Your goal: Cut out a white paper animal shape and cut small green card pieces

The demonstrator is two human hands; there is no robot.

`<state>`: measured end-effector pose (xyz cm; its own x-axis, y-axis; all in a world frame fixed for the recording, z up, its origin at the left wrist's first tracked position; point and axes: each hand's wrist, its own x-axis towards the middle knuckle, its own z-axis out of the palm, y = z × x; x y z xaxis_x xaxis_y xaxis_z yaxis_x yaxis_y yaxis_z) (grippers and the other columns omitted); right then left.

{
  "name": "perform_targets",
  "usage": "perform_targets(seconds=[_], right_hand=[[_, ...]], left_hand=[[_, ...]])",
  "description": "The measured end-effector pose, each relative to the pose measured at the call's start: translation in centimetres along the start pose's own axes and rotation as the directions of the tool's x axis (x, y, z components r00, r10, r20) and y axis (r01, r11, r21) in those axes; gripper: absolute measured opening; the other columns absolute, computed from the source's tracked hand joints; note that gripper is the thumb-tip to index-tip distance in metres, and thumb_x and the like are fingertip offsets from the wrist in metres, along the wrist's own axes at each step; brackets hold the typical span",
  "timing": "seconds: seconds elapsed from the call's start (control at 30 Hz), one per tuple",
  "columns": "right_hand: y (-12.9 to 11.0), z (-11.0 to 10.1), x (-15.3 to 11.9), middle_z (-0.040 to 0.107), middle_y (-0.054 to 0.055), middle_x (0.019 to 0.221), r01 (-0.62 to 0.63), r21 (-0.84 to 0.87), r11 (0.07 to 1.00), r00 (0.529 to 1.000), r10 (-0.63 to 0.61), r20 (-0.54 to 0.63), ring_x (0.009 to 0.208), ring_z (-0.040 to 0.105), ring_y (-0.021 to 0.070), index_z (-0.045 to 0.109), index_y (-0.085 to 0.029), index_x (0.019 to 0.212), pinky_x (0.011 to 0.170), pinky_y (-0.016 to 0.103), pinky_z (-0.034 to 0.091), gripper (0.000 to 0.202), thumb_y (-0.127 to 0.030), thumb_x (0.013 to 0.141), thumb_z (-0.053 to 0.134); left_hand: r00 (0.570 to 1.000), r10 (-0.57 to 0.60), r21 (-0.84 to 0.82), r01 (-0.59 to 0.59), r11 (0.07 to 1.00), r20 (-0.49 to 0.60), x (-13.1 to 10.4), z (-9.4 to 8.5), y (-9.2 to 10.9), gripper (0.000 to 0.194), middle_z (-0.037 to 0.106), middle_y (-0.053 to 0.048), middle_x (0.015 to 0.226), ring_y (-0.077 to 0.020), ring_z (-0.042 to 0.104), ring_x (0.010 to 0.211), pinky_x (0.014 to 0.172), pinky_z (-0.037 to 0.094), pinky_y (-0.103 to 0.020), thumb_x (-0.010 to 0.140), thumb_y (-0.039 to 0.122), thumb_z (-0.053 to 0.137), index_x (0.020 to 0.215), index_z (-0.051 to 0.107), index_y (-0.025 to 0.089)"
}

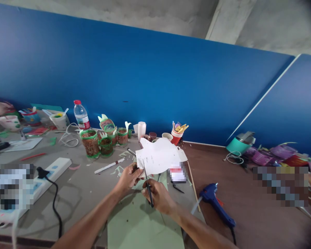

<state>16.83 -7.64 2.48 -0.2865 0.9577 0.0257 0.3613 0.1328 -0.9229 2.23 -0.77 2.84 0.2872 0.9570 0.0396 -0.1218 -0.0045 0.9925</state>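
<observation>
A white paper cutout (159, 155) with a wavy outline and faint dark marks is raised above the table. My left hand (131, 178) is closed on its lower left edge, thumb on top. In my right hand (159, 197) is a slim black-handled tool (149, 193), its thin end pointing up across the paper's left part; its exact kind is unclear. Beneath both hands lies a pale green sheet (142, 224). A white marker (109, 166) rests left of my left hand, near green paper scraps (117, 171).
Brown pots with green rims (90, 143) and a water bottle (81, 116) stand back left. A power strip (53, 178) lies left, a blue glue gun (217, 204) right. Behind the paper is a red cup of sticks (176, 136). A blue partition (155, 76) closes the back.
</observation>
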Motion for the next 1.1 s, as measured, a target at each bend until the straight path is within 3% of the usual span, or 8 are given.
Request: perform_targets(seconds=[0.3,0.53,0.77,1.1], right_hand=[[-0.2,-0.3,-0.4,0.04,-0.007,0.052,0.006,-0.08,0.997,1.0,-0.008,-0.019,0.049,0.033,0.0084,0.057,-0.016,0.083,0.044,0.02,0.023,0.024,-0.039,0.08,0.062],[0.1,0.0,-0.3,0.044,-0.006,0.054,-0.031,-0.035,0.999,0.999,0.031,-0.019,0.049,0.036,0.0086,0.057,-0.015,0.085,0.044,0.019,0.027,0.025,-0.038,0.078,0.064],[0.0,0.0,-0.2,0.046,-0.005,0.054,-0.046,-0.021,0.999,0.999,0.046,-0.009,0.048,0.038,0.0091,0.057,-0.016,0.089,0.045,0.02,0.028,0.026,-0.039,0.078,0.063],[-0.8,-0.3,-0.4,0.041,-0.007,0.051,-0.023,-0.067,0.997,0.999,0.022,-0.024,0.048,0.035,0.0083,0.058,-0.015,0.082,0.046,0.02,0.027,0.025,-0.039,0.077,0.064]], left_hand=[[0.998,-0.031,0.024,0.03,0.999,0.048,0.0,-0.2,1.2,0.041,0.052,0.005,0.046,-0.0054,0.036,0.033,0.033,0.022,-0.019,0.055,0.053,0.07,0.064,0.05,0.018],[0.996,-0.044,0.028,0.042,0.999,0.082,0.2,-0.8,0.6,0.039,0.051,0.004,0.048,-0.0113,0.052,0.042,0.034,0.025,-0.018,0.056,0.049,0.071,0.067,0.051,0.018],[0.988,-0.072,0.064,0.063,0.996,0.137,0.3,-1.2,0.5,0.034,0.054,0.003,0.048,-0.0099,0.051,0.04,0.034,0.025,-0.017,0.059,0.045,0.07,0.066,0.054,0.017],[0.986,-0.105,0.069,0.097,0.993,0.127,0.2,-1.1,1.0,0.036,0.056,0.002,0.048,-0.0096,0.05,0.038,0.033,0.022,-0.017,0.055,0.046,0.072,0.067,0.056,0.016]])
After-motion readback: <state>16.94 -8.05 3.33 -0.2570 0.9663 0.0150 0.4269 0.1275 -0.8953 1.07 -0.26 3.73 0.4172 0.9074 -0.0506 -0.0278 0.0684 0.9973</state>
